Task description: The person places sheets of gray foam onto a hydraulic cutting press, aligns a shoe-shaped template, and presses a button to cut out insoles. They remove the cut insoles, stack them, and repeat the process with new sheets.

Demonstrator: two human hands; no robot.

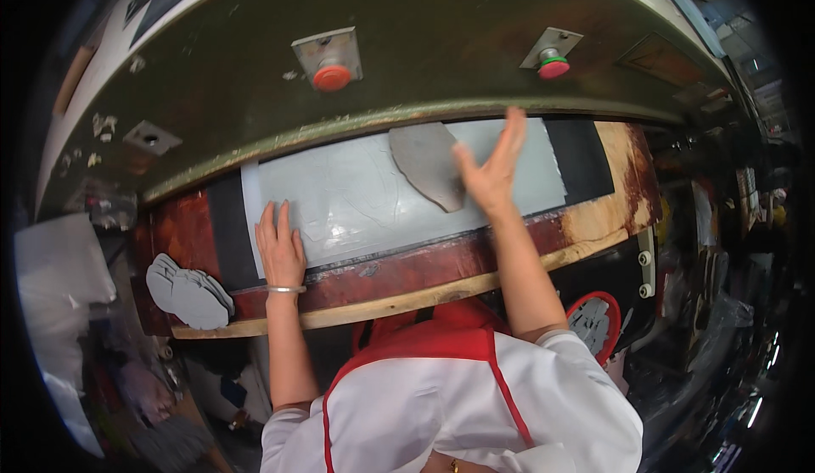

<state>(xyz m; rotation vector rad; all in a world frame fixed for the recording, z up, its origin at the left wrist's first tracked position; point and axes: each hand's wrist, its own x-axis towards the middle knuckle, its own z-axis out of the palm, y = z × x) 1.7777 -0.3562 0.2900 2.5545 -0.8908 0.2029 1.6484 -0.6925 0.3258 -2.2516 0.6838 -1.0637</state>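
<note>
A pale grey sheet with faint curved lines on it lies across the worktable. My left hand rests at its left end, palm down with fingers stretched out. On the right half of the sheet sits a flat, darker grey piece with a curved edge. My right hand, slightly blurred, is just right of that piece with fingers spread and thumb toward it. Whether the thumb touches the piece I cannot tell. Neither hand grips anything.
A green machine beam spans the far side, with a red push button and a pink-red button. Stacked grey cut pieces lie at the table's left end. A red-rimmed container with grey scraps stands below right.
</note>
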